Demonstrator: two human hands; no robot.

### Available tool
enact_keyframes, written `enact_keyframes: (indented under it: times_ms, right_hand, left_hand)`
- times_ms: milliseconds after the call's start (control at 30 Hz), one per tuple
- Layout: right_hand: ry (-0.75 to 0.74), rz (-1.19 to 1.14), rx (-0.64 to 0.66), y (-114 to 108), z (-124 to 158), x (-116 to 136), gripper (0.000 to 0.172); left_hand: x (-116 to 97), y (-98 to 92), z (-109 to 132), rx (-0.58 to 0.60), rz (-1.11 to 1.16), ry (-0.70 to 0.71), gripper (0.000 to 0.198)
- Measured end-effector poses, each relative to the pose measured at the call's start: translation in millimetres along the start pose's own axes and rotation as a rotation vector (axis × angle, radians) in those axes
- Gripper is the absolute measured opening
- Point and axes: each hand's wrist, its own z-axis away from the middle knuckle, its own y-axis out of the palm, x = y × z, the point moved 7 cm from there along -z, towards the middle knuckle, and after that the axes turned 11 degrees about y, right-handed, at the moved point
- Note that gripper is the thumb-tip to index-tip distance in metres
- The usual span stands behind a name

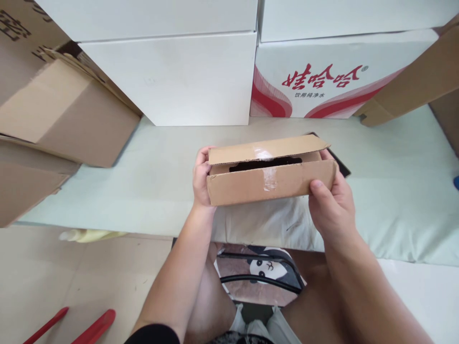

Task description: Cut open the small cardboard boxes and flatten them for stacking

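I hold a small brown cardboard box (268, 179) in both hands above the near edge of a table covered in pale green cloth (143, 186). Its top flaps are slightly apart, with torn clear tape across them and something dark inside. My left hand (201, 179) grips the box's left end, fingers curled over the top edge. On the right end, my right hand (332, 203) is closed with the thumb pressed on the front face.
Large white cartons (179, 76) and one with red print (322, 81) stand at the back. Brown cardboard boxes (64, 114) lean at left and at right (412, 81). A dark flat object (340, 165) lies behind the box. Red handles (93, 327) lie on the floor.
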Motion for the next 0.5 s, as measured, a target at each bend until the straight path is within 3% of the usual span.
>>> enact_keyframes:
  times_ms: [500]
  right_hand:
    - [0.014, -0.008, 0.005, 0.4, 0.3, 1.0, 0.060]
  left_hand:
    - [-1.0, 1.5, 0.6, -0.001, -0.004, -0.009, 0.037]
